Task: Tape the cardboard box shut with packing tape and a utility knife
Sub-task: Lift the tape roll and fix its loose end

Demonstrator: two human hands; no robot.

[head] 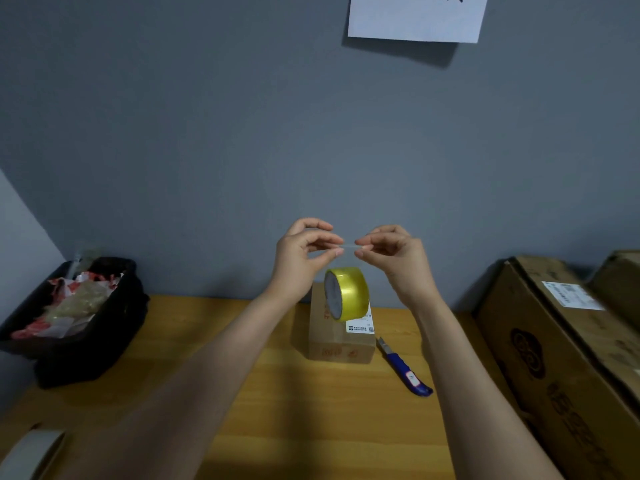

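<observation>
**Both hands pinch a strip of tape above the box**

A wooden worktop (270, 393) carries a small cardboard box (337, 336) near its far edge, flaps down, white label on top. A yellowish tape roll (348, 293) stands on edge upon it. Raised above the roll, the left hand (304, 252) and right hand (393, 252) each pinch one end of a short clear tape strip (349, 247) between thumb and fingertips. A blue utility knife (405, 370) lies just right of the box. Large cartons (561, 341) crowd the right side; a black bin (79, 317) of scraps sits left.
</observation>
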